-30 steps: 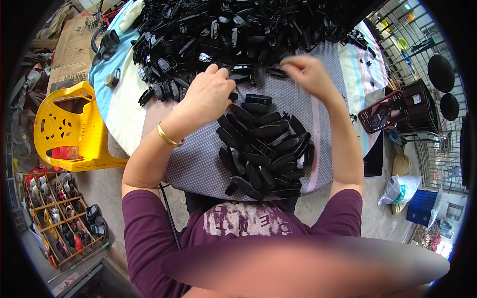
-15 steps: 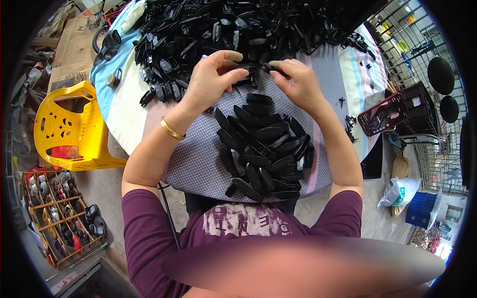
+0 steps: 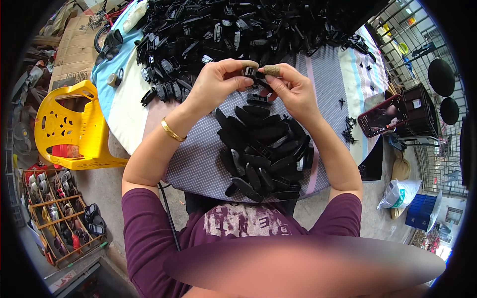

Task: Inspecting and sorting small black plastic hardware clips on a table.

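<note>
Over the table, my left hand (image 3: 218,82) pinches a small black plastic piece (image 3: 250,72) between thumb and forefinger. Its glossy, slotted end faces up. My right hand (image 3: 294,89) is closed close beside it, thumb against forefinger, at the piece's right side; whether it grips this same piece is hard to see. Tan coverings wrap the forefinger tips. Just below the hands lies a heap of long, curved black plastic pieces (image 3: 271,134), stacked loosely toward my body. A much larger pile of similar black pieces (image 3: 213,32) covers the table's far side.
A patterned cloth covers the round table (image 3: 194,159). Small black parts (image 3: 350,130) lie at its right, near a propped phone (image 3: 382,115). To the left stand a yellow plastic chair (image 3: 74,126) and a shoe rack (image 3: 57,213). A white sack (image 3: 400,192) sits on the floor at right.
Both hands have come slightly nearer to me and closer together. The black piece is now tilted so its slotted end shows.
</note>
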Available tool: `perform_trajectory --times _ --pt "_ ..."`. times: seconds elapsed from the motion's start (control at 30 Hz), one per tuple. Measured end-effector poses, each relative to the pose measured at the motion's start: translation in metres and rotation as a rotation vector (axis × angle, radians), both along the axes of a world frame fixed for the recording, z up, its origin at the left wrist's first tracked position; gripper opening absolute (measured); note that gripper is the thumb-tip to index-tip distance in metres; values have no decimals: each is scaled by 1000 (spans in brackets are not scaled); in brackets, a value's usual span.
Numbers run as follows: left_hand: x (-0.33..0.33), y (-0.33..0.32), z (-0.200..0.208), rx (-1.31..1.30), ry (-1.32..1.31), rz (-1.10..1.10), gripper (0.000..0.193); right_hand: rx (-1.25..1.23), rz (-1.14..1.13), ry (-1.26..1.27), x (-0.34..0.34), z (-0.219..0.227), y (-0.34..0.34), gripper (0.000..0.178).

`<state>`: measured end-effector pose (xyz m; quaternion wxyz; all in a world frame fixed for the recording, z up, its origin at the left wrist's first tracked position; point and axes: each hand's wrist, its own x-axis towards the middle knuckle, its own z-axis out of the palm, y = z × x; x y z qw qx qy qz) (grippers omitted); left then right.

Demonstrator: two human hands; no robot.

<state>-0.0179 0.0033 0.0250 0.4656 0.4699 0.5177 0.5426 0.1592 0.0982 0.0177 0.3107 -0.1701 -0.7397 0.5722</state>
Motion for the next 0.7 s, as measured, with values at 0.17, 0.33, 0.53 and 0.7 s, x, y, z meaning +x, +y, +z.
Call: perform_trajectory --times 0.17,0.33,0.53,0.7 --pt "2 0 -2 221 345 40 33 31 -36 3 -2 0 -7 19" --pt "8 0 -6 134 49 48 32 211 -135 29 -5 -4 -11 18" --pt "4 -3 -2 164 166 25 33 322 -190 74 -3 -1 -13 16" --pt "11 -2 -7 123 75 47 33 334 -183 16 -3 -1 -11 13"
